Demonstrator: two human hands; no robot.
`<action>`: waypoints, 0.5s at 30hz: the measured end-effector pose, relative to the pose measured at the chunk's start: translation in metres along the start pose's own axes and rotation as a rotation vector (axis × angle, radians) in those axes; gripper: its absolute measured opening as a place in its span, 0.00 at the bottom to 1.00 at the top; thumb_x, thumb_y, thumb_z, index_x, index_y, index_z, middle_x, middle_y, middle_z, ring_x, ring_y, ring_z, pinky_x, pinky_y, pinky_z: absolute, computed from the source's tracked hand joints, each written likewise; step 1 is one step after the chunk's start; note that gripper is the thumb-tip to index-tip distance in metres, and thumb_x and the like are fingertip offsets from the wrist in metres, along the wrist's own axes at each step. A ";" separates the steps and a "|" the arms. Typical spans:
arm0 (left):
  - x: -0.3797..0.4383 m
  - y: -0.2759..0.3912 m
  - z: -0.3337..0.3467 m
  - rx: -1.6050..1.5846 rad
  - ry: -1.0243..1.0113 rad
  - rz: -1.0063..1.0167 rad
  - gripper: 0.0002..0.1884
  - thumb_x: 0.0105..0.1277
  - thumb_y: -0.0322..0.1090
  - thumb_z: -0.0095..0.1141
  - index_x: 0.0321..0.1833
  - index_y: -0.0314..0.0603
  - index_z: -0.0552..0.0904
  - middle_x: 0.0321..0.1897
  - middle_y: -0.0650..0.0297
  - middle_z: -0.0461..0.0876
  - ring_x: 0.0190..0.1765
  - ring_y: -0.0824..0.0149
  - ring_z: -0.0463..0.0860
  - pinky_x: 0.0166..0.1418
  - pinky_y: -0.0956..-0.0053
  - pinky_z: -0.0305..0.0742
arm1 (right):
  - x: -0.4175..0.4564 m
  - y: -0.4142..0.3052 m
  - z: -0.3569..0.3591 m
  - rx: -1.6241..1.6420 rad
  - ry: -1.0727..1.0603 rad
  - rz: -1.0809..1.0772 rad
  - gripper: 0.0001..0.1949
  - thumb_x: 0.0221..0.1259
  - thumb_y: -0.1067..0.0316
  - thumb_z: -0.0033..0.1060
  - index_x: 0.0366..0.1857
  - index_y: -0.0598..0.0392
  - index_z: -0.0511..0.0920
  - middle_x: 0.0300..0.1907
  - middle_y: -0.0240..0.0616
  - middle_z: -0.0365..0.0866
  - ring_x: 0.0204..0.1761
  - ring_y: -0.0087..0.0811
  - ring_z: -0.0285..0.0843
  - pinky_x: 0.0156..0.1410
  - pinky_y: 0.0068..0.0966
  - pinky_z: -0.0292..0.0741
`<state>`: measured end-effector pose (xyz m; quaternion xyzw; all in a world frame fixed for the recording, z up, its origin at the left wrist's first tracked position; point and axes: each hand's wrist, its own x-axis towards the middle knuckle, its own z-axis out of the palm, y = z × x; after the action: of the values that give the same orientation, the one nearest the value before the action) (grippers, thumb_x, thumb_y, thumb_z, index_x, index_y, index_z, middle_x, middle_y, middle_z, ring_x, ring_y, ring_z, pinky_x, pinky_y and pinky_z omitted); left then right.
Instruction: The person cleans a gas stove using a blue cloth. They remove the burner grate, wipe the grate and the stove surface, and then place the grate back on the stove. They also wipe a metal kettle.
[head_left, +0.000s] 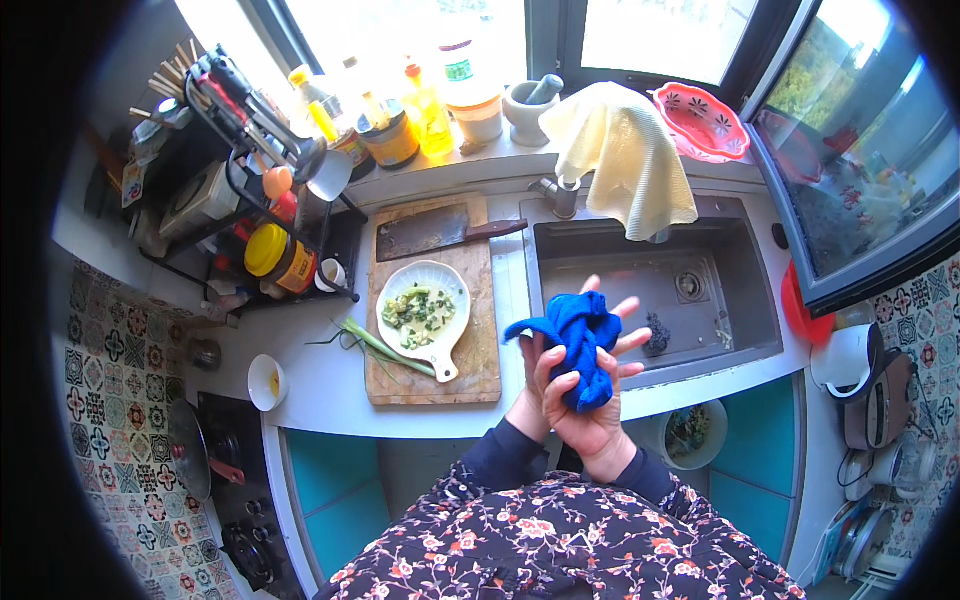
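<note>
A bunched blue cloth (581, 337) is pressed between my two hands, just before the front edge of the sink. My right hand (589, 442), palm facing up, curls its fingers over the lower part of the cloth. Behind it, my left hand (531, 401) bears against the cloth, and spread fingers stick out past its right side. The cloth covers much of both palms. To their left lies a wooden cutting board (480, 315) with a cleaver (431, 232), a green onion (390, 352) and a white handled dish (442, 352) of chopped greens.
The sink (600, 270) holds a dark scouring pad (658, 334). A pale yellow cloth (630, 165) drapes over the faucet. An open window sash (862, 165) juts in at right. A white bowl (266, 382) stands near the stove (232, 465). Below the counter is a scrap bucket (709, 450).
</note>
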<state>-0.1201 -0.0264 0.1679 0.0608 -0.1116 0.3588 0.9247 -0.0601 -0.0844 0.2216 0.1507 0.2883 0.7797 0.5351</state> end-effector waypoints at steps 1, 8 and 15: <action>0.013 0.002 0.005 0.010 0.031 0.024 0.54 0.55 0.53 0.70 0.79 0.57 0.47 0.71 0.48 0.56 0.65 0.44 0.69 0.61 0.50 0.74 | -0.001 -0.002 0.004 0.018 0.024 0.006 0.37 0.54 0.68 0.71 0.66 0.60 0.59 0.56 0.40 0.69 0.57 0.31 0.70 0.50 0.23 0.79; 0.068 0.017 0.044 0.920 0.091 -0.061 0.21 0.46 0.26 0.73 0.41 0.46 0.76 0.41 0.65 0.77 0.48 0.69 0.76 0.56 0.73 0.72 | -0.039 -0.058 0.051 -0.816 0.071 -0.017 0.32 0.51 0.64 0.75 0.59 0.60 0.68 0.48 0.42 0.74 0.42 0.29 0.75 0.43 0.22 0.78; 0.101 -0.026 -0.014 1.707 0.370 0.088 0.15 0.53 0.27 0.69 0.39 0.44 0.74 0.33 0.63 0.76 0.38 0.69 0.78 0.46 0.73 0.75 | -0.016 -0.152 0.017 -1.792 0.487 -0.436 0.17 0.52 0.72 0.68 0.46 0.59 0.76 0.40 0.32 0.80 0.41 0.23 0.78 0.47 0.22 0.75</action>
<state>-0.0276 0.0233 0.1786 0.6688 0.3449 0.3594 0.5519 0.0689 -0.0547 0.1435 -0.5390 -0.2912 0.6036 0.5103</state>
